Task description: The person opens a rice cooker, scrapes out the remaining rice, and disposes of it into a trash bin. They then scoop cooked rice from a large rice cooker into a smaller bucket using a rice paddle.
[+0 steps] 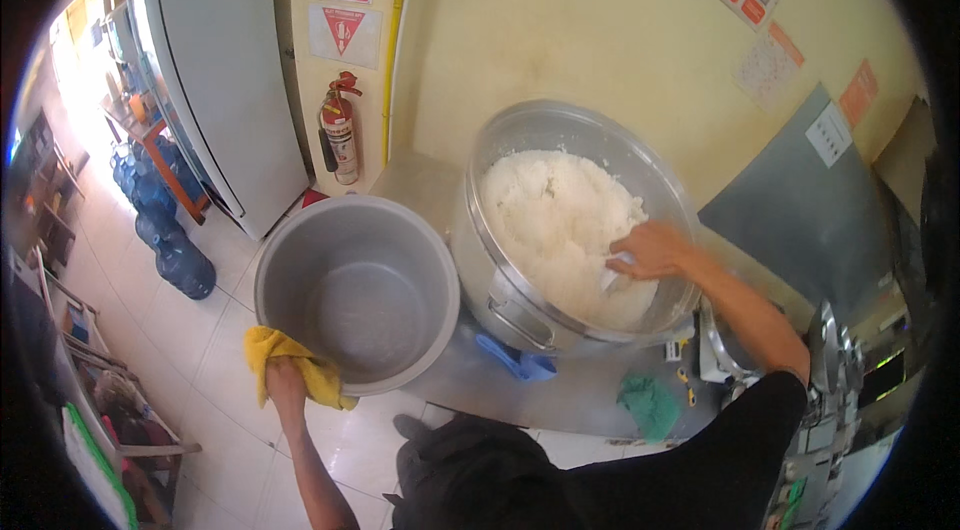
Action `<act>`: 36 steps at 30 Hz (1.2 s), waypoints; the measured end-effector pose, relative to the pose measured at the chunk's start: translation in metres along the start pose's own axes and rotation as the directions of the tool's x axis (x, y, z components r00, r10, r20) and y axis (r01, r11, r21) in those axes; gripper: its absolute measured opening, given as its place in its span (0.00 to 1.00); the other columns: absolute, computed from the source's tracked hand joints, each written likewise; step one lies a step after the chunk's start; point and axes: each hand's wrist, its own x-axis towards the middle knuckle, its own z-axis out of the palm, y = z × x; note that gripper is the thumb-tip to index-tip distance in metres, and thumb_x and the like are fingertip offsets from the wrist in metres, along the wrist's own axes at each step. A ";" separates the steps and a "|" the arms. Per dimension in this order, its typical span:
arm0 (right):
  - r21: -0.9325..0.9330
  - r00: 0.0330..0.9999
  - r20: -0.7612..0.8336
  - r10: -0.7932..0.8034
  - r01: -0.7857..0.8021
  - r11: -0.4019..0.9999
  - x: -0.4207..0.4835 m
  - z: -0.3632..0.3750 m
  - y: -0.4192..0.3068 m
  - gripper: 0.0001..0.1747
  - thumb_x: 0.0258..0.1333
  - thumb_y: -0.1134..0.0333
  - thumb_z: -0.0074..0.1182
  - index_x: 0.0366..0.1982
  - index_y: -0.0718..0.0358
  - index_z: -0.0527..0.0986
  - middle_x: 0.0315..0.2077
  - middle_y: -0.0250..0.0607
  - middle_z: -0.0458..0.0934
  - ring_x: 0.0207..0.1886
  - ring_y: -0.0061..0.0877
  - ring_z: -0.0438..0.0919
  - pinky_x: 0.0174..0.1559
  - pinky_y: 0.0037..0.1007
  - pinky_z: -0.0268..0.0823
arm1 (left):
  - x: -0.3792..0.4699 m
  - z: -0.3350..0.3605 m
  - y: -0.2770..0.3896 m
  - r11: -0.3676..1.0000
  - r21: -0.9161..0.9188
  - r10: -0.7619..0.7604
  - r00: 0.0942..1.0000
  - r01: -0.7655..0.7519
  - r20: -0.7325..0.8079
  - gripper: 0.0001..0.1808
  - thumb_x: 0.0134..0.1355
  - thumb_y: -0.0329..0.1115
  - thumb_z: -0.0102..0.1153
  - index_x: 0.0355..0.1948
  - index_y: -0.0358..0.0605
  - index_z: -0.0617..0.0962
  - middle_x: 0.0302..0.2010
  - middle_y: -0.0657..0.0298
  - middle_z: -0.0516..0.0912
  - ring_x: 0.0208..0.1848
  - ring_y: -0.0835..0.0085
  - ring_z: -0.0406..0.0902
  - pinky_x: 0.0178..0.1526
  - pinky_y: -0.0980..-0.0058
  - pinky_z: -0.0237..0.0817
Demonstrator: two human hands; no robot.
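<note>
My left hand (285,384) grips a yellow cloth (296,365) folded over the near left rim of a grey metal pot (448,282), whose inside holds nothing. To the right stands a large, two-handled-type steel pot (495,305) with white cooked rice (551,207) piled inside. Over the right part of that rice is my right hand (649,252), its fingers closed on a whitish, partly hidden tool, perhaps a scoop, whose lower end is blurred against the rice.
On the steel counter (480,380) lie a blue plastic utensil (517,361), a green cloth (651,406) and a yellow cutter-like tool (687,386). Blue water jugs (184,267) stand on the floor at left, near a tall white cabinet (225,65). A fire extinguisher (341,136) hangs on the wall.
</note>
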 end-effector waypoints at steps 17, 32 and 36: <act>0.510 0.955 0.003 0.298 -0.258 0.821 -0.067 0.019 0.026 0.16 0.57 0.57 0.59 0.37 0.63 0.83 0.30 0.54 0.83 0.35 0.44 0.82 0.42 0.41 0.71 | 0.009 -0.011 -0.001 0.986 -0.166 -0.003 0.998 0.014 0.062 0.20 0.65 0.38 0.53 0.52 0.34 0.78 0.47 0.57 0.83 0.48 0.67 0.79 0.51 0.68 0.69; 0.742 0.891 -0.249 0.380 -0.077 0.666 0.000 -0.041 0.041 0.18 0.65 0.63 0.57 0.51 0.65 0.69 0.38 0.35 0.74 0.30 0.21 0.74 0.31 0.27 0.67 | 0.037 -0.013 0.024 0.998 -0.001 0.058 0.996 -0.058 0.070 0.23 0.66 0.43 0.43 0.51 0.36 0.79 0.45 0.47 0.83 0.51 0.52 0.80 0.55 0.61 0.69; 0.138 0.833 -0.537 0.132 -0.067 0.988 0.019 -0.080 -0.067 0.23 0.62 0.67 0.55 0.56 0.73 0.71 0.50 0.59 0.78 0.54 0.50 0.77 0.55 0.44 0.67 | 0.062 -0.025 0.029 0.948 0.101 0.280 0.942 -0.302 0.183 0.22 0.67 0.41 0.43 0.52 0.37 0.78 0.49 0.45 0.82 0.55 0.49 0.77 0.61 0.58 0.63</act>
